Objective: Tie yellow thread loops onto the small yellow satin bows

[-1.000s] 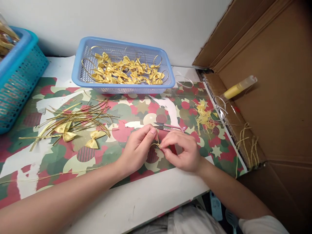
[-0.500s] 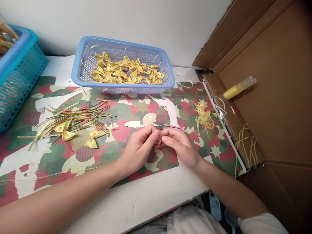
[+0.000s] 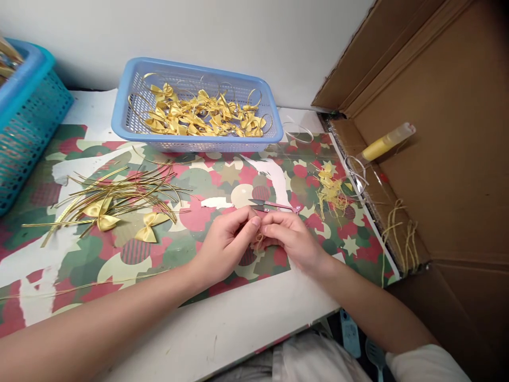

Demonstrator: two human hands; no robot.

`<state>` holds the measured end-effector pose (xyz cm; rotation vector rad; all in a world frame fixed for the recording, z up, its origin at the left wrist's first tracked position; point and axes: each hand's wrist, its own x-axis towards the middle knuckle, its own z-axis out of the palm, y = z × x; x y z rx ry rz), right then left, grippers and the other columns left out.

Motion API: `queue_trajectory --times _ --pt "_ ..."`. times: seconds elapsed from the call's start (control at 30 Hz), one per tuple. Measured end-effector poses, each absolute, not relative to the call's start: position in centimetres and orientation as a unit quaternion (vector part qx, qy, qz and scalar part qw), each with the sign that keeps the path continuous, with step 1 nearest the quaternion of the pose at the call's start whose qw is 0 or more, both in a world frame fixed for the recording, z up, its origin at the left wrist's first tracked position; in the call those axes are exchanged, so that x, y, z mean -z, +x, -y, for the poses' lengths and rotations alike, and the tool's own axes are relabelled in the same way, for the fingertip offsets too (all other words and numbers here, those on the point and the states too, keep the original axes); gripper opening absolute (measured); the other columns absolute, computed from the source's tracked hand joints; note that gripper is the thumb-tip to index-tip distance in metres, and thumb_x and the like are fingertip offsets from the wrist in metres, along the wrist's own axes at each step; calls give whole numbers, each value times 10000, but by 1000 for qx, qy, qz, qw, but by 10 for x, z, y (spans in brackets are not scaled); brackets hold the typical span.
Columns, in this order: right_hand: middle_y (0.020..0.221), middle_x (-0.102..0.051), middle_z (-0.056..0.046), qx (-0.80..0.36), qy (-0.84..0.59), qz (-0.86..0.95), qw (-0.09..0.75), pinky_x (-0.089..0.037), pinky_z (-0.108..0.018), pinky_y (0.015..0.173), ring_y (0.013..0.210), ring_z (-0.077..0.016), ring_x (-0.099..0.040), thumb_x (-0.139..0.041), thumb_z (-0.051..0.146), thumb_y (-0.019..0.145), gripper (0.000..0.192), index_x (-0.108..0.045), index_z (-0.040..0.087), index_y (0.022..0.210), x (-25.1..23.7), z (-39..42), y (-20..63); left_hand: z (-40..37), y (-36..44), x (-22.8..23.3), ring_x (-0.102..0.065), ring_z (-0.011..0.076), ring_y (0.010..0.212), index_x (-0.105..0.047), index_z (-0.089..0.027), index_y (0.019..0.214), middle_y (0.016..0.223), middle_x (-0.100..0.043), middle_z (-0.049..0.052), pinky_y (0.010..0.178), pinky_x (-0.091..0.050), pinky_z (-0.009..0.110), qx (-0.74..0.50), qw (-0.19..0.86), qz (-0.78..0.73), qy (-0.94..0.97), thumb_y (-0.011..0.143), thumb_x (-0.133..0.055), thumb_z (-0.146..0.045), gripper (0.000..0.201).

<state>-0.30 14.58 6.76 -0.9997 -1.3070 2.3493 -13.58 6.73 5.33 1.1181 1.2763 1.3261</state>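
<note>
My left hand [image 3: 230, 239] and my right hand [image 3: 292, 239] meet at mid-table, fingers pinched together. A thin yellowish cord [image 3: 259, 240] loops down between them; most of it is hidden by the fingers. Just beyond my fingertips lie thread snips [image 3: 274, 205] with dark blades and a pinkish handle. Over to the left, gold wire ties [image 3: 131, 191] are spread in a loose pile. One yellow ribbon bow [image 3: 101, 215] rests on the pile's near edge, and a second bow [image 3: 150, 225] is beside it on the patterned sheet.
A blue basket [image 3: 199, 142] at the back holds several gold bows. The teal basket [image 3: 32, 122] stands far left. On the right are yellow thread scraps [image 3: 332, 191], a yellow tube [image 3: 387, 142], hanging cords [image 3: 401, 239] and a cardboard wall [image 3: 445, 132].
My right fingers have closed in against my left fingertips, and the cord loop between the hands shows more. The camera view has shifted slightly.
</note>
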Motion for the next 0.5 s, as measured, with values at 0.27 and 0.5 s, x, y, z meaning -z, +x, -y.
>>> queue_trajectory --times 0.27,0.5 --pt "605 -637 16 -810 -363 442 131 -501 -238 587 577 -101 -610 -683 228 663 118 -618 158 593 -68 -148 0 -67 -136 -53 -474 95 552 -486 -180 691 607 -532 -29 515 -391 208 -544 473 -520 458 974 -440 -282 305" --pt "603 -660 13 -812 -367 442 104 -502 -240 618 572 -100 -633 -660 216 622 84 -632 153 574 -69 -148 2 -67 -136 -54 -446 74 504 -454 -187 663 574 -528 -47 479 -370 186 -555 461 -535 440 970 -444 -252 314"
